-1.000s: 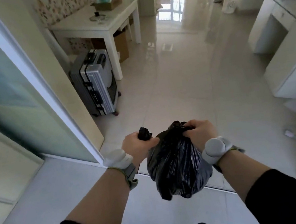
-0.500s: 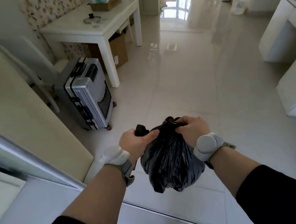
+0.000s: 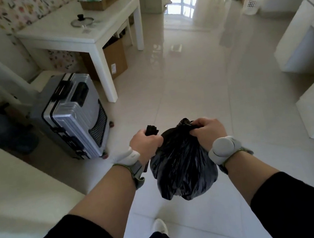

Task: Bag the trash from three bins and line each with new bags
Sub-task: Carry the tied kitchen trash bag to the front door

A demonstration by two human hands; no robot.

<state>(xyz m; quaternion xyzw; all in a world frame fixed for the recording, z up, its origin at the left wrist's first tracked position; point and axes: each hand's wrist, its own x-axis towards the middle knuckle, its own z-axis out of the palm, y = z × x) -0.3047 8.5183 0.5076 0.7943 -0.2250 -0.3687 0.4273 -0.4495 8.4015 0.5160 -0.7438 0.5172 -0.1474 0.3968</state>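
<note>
Head view, single entry.

Item: black trash bag (image 3: pixel 181 168), filled, hanging in the air between both wrists, well above the tiled floor (image 3: pixel 199 92). Its neck is being gathered at the top.

Left hand (image 3: pixel 145 144): grip curling round a black end (image 3: pixel 151 130) that sticks up out of the fist. This is probably a twisted tail of the bag's mouth, though a roll of fresh liners cannot be ruled out at this sharpness.

Right hand (image 3: pixel 208 131): grip pinching the bunched neck of the bag.

Change: the person is walking forward. The glass door frame seen a second ago is dropping out of view on the left, and the suitcase (image 3: pixel 76 116) and white bench (image 3: pixel 86 31) are coming nearer. A slipper tip (image 3: pixel 160 227) is now showing below. Both holds on the bag are staying as they were.

Meaning, as a judgement: one bin's trash is already bagged and is being carried off, likely being tied on the way. No bin is showing here, so relining is not yet confirmed.
</note>
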